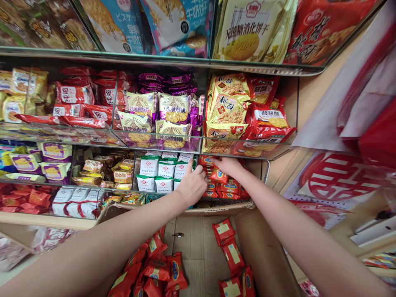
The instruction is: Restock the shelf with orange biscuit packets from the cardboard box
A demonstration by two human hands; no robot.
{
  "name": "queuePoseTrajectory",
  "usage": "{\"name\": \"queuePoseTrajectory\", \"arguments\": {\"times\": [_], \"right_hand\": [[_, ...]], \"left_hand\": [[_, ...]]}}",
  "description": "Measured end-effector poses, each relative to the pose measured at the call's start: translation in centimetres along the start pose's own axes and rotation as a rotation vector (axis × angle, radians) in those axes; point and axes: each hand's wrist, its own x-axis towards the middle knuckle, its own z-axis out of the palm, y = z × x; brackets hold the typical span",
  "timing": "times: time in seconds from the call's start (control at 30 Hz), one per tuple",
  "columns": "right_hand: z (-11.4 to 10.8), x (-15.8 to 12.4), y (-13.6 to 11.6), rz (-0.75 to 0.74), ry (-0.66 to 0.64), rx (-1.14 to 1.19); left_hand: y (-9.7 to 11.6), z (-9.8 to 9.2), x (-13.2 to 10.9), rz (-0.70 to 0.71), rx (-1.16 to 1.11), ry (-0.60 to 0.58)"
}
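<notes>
At the lower shelf, my left hand is at the divider between white-and-green packets and red ones. Its index finger points up, apart from the other fingers, which bend beside the red packets; nothing shows in its grasp. My right hand reaches into the red packets' compartment from the right, its fingers bent at a small red snack packet and partly hidden. Other red packets are stacked below it. Under my arms an open cardboard box holds loose red packets on the left and more on the right.
A clear ledge runs just above my hands, with yellow packets and purple-and-cream packets behind it. Larger biscuit bags stand on the top shelf. Red-and-white goods hang at the right.
</notes>
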Motion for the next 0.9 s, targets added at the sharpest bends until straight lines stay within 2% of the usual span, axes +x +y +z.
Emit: {"name": "queuePoseTrajectory", "arguments": {"times": [0.27,0.63,0.77,0.83,0.9], "right_hand": [[-0.4,-1.2,0.1,-0.06,0.099,0.057],[-1.5,-5.7,2.8,0.109,0.195,0.362],[-2.5,-8.2,2.7,0.185,0.257,0.623],[-3.0,-9.6,2.3,0.173,0.304,0.69],[-3.1,-10.8,1.6,0.15,0.335,0.716]], "left_hand": [[0.2,0.6,-0.1,-0.082,-0.038,0.082],[0.0,0.3,2.0,-0.135,-0.092,0.118],[-0.4,-1.2,1.8,-0.127,-0.19,0.141],[-0.3,-2.8,0.8,-0.087,-0.339,0.175],[0.5,-4.4,-0.5,-0.085,-0.585,0.192]]}}
